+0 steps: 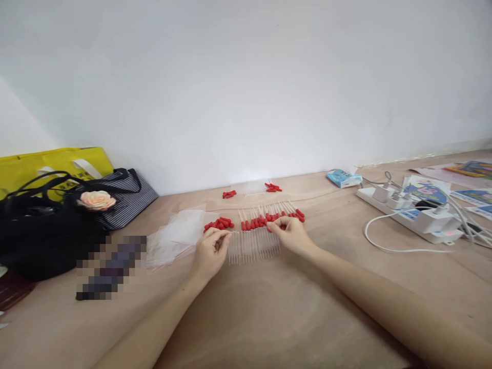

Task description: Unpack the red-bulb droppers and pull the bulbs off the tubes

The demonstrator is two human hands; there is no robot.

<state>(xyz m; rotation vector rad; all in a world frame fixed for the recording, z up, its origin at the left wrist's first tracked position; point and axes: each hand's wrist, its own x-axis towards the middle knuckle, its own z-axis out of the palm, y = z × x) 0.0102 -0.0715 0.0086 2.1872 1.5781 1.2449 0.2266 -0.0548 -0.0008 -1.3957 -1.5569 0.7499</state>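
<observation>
Several clear thin tubes (253,248) lie side by side in a row at the middle of the table. Behind them is a row of slim tubes with red bulb-like ends (261,221), the red ends facing me. My left hand (211,251) is closed in a pinch at the left end of the clear row; what it pinches is too small to make out. At the right end, my right hand (290,233) has thumb and forefinger closed on a small red bulb (269,226). A loose pile of red bulbs (220,224) lies just beyond my left hand.
Clear plastic bags (177,233) lie to the left. More red bulbs (229,195) are near the wall. On the right are a blue packet (343,178), a white power strip (407,215) with cables, and printed sheets. A black bag (49,236) and yellow bag (57,159) stand far left.
</observation>
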